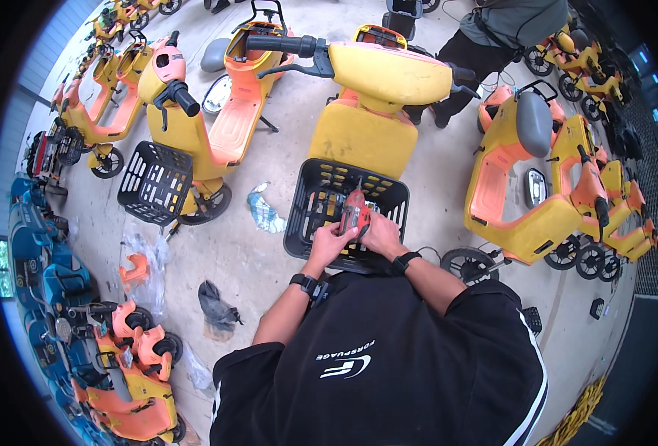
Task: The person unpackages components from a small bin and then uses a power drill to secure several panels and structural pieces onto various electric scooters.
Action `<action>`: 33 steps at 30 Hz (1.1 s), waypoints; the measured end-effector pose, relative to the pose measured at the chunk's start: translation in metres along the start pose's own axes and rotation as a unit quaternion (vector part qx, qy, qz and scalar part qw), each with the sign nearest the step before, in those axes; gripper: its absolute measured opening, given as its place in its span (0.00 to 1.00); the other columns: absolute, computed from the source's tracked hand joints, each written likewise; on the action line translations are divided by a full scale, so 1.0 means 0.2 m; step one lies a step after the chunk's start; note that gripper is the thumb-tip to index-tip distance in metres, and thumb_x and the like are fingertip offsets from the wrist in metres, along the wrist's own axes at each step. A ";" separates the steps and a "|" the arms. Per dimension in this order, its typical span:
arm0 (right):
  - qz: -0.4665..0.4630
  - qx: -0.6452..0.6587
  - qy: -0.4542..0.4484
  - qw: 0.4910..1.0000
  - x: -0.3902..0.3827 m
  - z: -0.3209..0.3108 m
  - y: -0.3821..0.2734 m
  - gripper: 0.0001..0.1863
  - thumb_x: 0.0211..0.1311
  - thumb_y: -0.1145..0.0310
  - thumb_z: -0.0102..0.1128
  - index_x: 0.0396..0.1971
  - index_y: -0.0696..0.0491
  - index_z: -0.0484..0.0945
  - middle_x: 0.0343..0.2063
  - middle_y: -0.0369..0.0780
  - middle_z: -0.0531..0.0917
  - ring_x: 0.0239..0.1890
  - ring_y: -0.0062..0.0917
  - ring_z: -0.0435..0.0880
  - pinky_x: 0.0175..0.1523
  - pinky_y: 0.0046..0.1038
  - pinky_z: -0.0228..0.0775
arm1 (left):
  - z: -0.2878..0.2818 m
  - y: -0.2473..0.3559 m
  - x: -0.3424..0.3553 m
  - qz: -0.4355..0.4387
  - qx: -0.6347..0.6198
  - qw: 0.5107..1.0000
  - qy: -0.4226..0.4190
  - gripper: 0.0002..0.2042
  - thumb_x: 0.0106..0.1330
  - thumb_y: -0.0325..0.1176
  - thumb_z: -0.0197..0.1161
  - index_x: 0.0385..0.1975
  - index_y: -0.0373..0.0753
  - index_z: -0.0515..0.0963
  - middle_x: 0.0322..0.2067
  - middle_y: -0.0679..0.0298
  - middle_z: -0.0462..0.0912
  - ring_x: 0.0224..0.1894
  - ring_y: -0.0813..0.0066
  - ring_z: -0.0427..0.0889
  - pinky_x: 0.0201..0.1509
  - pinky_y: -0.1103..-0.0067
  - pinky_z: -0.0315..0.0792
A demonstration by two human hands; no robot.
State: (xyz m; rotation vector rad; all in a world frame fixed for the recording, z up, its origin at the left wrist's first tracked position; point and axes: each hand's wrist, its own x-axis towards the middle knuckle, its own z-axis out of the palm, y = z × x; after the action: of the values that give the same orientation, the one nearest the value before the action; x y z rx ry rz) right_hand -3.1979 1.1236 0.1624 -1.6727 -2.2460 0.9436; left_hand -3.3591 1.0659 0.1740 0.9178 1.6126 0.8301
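Observation:
In front of me a yellow electric scooter [362,137] carries a black slatted basket [296,236]. Over this basket I hold a red and black cordless drill [355,212], its nose pointing away from me toward the basket's far wall. My right hand [381,234] is wrapped round the drill from the right. My left hand [332,244] has its fingers closed against the drill's near left side. Some small metal and dark parts lie in the basket under the drill, too covered to name. The tip of the drill is hard to make out.
Another yellow scooter with a black basket [156,183] stands at left, and one with a grey seat [535,123] at right. Dark cloth [217,305], an orange part [134,269] and plastic wrap [264,209] lie on the floor. A person [485,44] stands beyond the handlebar.

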 end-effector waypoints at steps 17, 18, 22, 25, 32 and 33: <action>0.007 0.021 -0.017 1.000 0.00 -0.01 0.02 0.23 0.49 0.53 0.63 0.36 0.57 0.77 0.31 0.51 0.83 0.37 0.47 0.82 0.43 0.43 0.74 | 0.02 0.04 0.00 0.003 0.017 1.000 0.016 0.20 0.57 0.41 0.70 0.40 0.28 0.82 0.23 0.66 0.83 0.21 0.86 0.75 0.24 0.85 0.68; 0.027 0.018 -0.010 0.999 0.00 -0.01 0.02 0.23 0.49 0.53 0.63 0.36 0.57 0.77 0.31 0.51 0.83 0.37 0.47 0.82 0.43 0.43 0.74 | 0.02 0.04 0.00 -0.006 0.005 1.000 0.015 0.20 0.57 0.41 0.70 0.40 0.29 0.82 0.23 0.67 0.83 0.19 0.87 0.73 0.21 0.86 0.67; 0.033 -0.010 -0.024 0.999 0.01 -0.02 0.03 0.23 0.48 0.53 0.62 0.34 0.58 0.77 0.31 0.51 0.83 0.37 0.45 0.83 0.42 0.42 0.75 | 0.00 0.05 0.02 -0.033 0.013 0.999 0.003 0.21 0.58 0.44 0.70 0.38 0.29 0.82 0.20 0.68 0.80 0.16 0.89 0.71 0.18 0.87 0.64; -0.006 -0.023 -0.010 1.000 0.03 -0.03 0.02 0.24 0.48 0.52 0.62 0.35 0.59 0.78 0.32 0.51 0.83 0.36 0.45 0.83 0.42 0.42 0.75 | -0.01 0.06 0.04 -0.034 0.017 0.999 -0.005 0.21 0.58 0.45 0.70 0.36 0.29 0.82 0.18 0.69 0.79 0.15 0.89 0.70 0.18 0.86 0.64; 0.025 0.016 -0.043 0.999 0.01 -0.04 -0.03 0.26 0.48 0.48 0.61 0.36 0.58 0.77 0.34 0.51 0.83 0.38 0.46 0.83 0.43 0.43 0.75 | -0.06 0.09 0.03 -0.024 0.046 0.998 -0.027 0.21 0.58 0.45 0.69 0.37 0.30 0.83 0.18 0.69 0.79 0.15 0.88 0.71 0.19 0.86 0.65; -0.002 0.038 -0.043 0.998 0.01 -0.04 -0.03 0.25 0.48 0.50 0.61 0.35 0.59 0.77 0.33 0.50 0.83 0.37 0.45 0.83 0.44 0.42 0.75 | -0.06 0.09 0.02 -0.055 0.059 0.997 -0.007 0.21 0.58 0.45 0.69 0.38 0.30 0.83 0.19 0.69 0.80 0.16 0.88 0.71 0.20 0.86 0.66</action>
State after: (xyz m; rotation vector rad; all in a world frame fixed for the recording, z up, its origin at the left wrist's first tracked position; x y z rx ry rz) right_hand -3.1978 1.1273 0.1720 -1.6256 -2.2342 1.1054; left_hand -3.3683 1.0772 0.1904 0.9075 1.6973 0.6567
